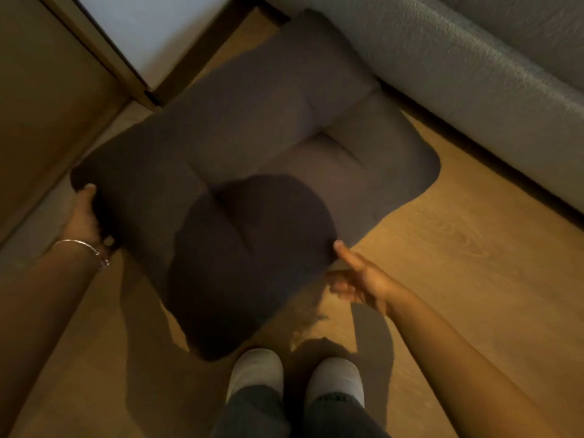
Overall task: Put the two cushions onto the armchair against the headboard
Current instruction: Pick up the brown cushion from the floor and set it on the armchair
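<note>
A large dark grey tufted cushion (177, 172) hangs tilted above the wooden floor in front of me. My left hand (82, 218) grips its left corner. My right hand (358, 278) is at its right edge with the fingers apart; only the thumb tip touches the fabric. A second, similar grey cushion (382, 153) lies on the floor to the right, partly hidden under the first. A round shadow darkens the near half of the held cushion. No armchair seat is recognisable in view.
A grey upholstered furniture side (480, 77) runs along the top right. A wooden panel (41, 99) and a white surface (148, 30) with a wooden frame stand at the top left. My feet in white slippers (256, 371) are just below the cushion.
</note>
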The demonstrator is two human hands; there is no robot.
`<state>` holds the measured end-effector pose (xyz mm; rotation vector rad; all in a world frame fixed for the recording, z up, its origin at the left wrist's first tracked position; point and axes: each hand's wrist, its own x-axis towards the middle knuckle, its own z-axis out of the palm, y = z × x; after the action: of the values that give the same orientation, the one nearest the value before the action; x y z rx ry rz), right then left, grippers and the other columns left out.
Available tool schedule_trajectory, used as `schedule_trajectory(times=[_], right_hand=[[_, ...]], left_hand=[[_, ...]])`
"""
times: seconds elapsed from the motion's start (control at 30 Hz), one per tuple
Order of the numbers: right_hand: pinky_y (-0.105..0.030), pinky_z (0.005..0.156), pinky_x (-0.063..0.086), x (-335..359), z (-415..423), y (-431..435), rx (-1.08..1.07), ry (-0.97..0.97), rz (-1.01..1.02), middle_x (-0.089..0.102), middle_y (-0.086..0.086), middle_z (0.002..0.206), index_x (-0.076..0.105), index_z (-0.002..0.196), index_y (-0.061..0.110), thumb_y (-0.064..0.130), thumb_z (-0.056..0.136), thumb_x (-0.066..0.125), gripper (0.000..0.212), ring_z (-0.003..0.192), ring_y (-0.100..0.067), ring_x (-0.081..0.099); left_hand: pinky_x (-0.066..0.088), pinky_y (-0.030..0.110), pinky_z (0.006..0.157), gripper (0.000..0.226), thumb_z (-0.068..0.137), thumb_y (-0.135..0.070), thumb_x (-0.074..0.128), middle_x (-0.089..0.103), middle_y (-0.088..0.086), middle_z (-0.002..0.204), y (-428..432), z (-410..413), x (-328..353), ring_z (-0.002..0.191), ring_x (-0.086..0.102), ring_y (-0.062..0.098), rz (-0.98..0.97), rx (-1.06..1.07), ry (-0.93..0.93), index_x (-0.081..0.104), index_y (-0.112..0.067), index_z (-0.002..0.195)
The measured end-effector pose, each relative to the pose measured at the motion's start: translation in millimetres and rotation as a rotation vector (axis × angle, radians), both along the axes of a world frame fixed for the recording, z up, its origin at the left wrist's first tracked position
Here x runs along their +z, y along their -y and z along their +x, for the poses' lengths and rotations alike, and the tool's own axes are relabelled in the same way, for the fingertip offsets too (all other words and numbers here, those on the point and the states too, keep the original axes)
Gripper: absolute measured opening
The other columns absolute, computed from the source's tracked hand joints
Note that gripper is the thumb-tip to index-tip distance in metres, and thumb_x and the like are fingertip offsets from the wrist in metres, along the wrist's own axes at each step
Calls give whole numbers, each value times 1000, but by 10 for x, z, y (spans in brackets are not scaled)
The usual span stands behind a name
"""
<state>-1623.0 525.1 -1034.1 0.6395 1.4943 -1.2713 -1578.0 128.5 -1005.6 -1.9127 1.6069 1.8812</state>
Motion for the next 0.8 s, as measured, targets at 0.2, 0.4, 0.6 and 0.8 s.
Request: schedule_trajectory(times=[0.2, 0.4, 0.6, 0.8], right_hand=[[-32, 80, 47, 76, -1007, -418, -419, -444, 243, 60, 5, 112, 47, 126, 23, 58, 81, 55, 59, 113, -22, 54], [-39, 98, 38, 136, -1586, -602, -18, -612, 433, 47, -9, 141, 42, 136, 17, 66, 80, 49, 75, 119, -26, 48], [-40, 83, 50, 282, -1531, -733, 682, -372, 570, 71, -19, 91, 70, 82, 0, 91, 50, 27, 106, 87, -30, 65], [-40, 95, 44, -11, -1395, -469, 111, -291, 224, 65, -1, 120, 54, 124, 21, 82, 68, 41, 83, 107, -21, 62]], left_hand=[[35, 41, 98, 67, 69, -74, 46, 57, -6, 118, -88, 150, -71, 105, 51, 17, 37, 4, 39, 55, -32, 120], [40, 36, 75, 71, 61, -78, 51, 58, -7, 98, -80, 275, -189, 91, 55, 17, 102, 21, 11, 54, -31, 114], [42, 36, 92, 59, 63, -79, 51, 66, -8, 101, 139, 304, -257, 96, 60, 16, 79, 13, -53, 66, -30, 92], [41, 36, 98, 57, 64, -77, 51, 71, -12, 102, 357, 316, -316, 100, 62, 14, 20, -51, -65, 71, -32, 92]])
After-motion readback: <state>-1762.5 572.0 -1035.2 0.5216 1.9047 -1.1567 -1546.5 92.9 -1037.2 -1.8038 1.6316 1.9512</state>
